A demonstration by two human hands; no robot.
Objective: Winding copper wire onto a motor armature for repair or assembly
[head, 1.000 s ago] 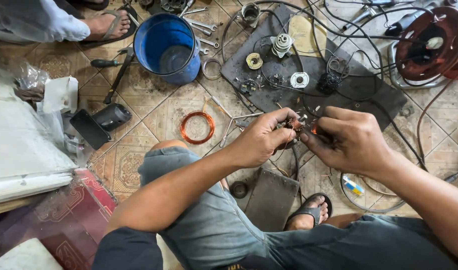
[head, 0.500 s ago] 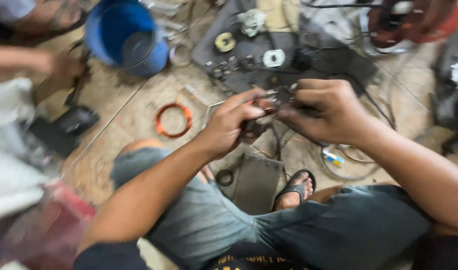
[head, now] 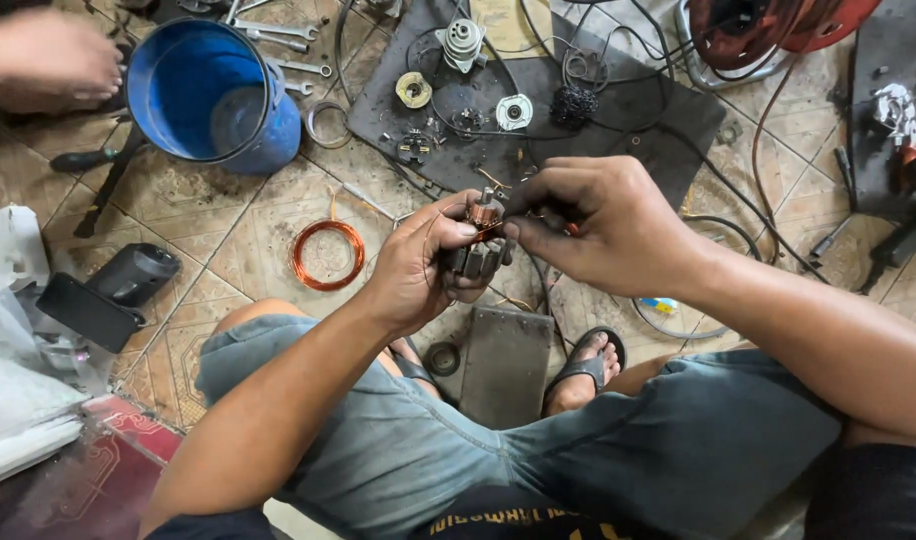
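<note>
We are gripping a small motor armature [head: 475,250] in our left hand [head: 423,270], fingers curled shut around its slotted iron core; our right hand [head: 603,225] is pinching closed at its copper end, just above the left fingertips. We are judging it dense and rigid, its fine windings fragile, so the core is the safe hold. Beyond the fingers a copper wire coil [head: 327,254], blue bucket [head: 213,95] and loose cables [head: 618,70] are crowding the floor.
</note>
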